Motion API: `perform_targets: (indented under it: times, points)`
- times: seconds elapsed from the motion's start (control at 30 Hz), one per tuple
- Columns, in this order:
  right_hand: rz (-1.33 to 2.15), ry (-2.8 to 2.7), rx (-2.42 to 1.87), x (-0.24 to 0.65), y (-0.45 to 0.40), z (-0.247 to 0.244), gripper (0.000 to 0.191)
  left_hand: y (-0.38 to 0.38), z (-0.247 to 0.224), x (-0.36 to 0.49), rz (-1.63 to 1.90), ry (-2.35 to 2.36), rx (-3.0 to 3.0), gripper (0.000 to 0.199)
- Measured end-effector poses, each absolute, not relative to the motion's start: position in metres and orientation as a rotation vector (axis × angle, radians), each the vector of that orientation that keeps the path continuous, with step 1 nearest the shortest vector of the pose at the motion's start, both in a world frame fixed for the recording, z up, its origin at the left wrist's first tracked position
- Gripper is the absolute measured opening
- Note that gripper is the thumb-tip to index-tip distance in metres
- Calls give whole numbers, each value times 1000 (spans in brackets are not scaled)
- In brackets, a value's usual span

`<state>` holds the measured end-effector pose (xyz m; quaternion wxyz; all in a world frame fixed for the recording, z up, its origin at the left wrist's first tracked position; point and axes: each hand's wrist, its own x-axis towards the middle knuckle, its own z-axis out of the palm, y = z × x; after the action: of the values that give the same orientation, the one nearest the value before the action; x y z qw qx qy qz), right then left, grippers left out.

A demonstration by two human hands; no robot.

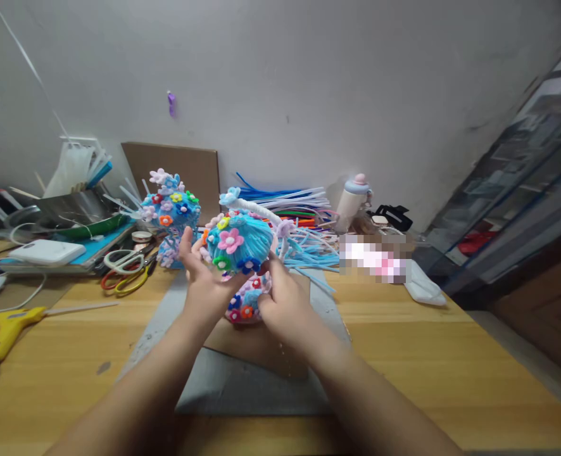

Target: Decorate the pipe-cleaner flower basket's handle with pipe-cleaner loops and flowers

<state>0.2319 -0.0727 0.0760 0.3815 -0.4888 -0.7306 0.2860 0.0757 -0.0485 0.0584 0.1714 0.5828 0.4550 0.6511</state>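
Note:
Above a brown board (261, 354) on a grey mat (223, 386), both hands hold a craft piece (240, 240) with a round blue top covered in small coloured flowers and a pink flowered lower part. My left hand (204, 285) grips its left side, with the fingers partly hidden behind it. On the right side, my right hand (285, 297) presses its thumb and fingers against the piece. A white stem with a pale purple flower (284, 229) sticks out to the upper right. A similar blue flowered piece (173, 212) stands just behind my left hand.
On the left lie a yellow glue gun (9, 332), scissors (128, 272) and a white power bank (47, 252). Bundles of pipe cleaners (285, 202) lie at the back. A white bottle (351, 202) and a white packet (424, 283) are at the right.

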Motion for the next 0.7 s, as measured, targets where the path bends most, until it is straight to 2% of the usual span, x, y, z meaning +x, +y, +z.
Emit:
perform_targets:
  times: [0.47,0.6,0.7]
  points:
    - [701,-1952,-1173,217,-59,59,71,-23,71,63,1808,997,1416,82]
    - [693,-1902,-1123,216,-61,58,66,-28,81,70,1786,928,1351,66]
    - [671,-1899,-1115,219,-68,59,61,-30,87,73,1793,871,1289,62]
